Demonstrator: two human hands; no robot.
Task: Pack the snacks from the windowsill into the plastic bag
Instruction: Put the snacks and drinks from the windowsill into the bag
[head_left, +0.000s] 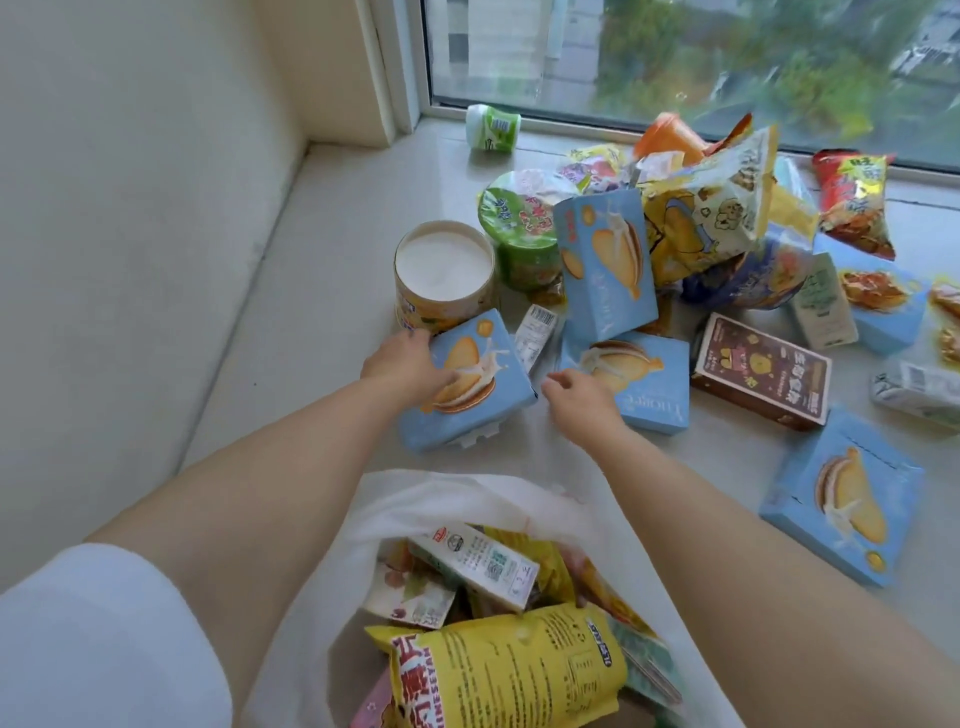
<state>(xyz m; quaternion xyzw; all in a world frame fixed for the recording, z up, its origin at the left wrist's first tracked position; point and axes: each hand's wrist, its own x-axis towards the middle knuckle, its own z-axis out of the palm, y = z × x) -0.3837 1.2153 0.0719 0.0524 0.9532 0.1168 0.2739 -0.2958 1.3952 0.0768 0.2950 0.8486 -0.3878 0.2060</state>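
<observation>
A big window (727, 62) has a white frame (400, 67) on its left side. Green trees (810, 57) and a building (576, 41) show through the glass, all blurry. A plain cream wall (130, 182) stands on the left.

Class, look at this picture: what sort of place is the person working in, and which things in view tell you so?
Probably a room in a home, at a wide windowsill. The window looks down on trees and buildings, plain walls meet in the corner, and shop-bought snacks lie loose beside a plastic bag.
</observation>
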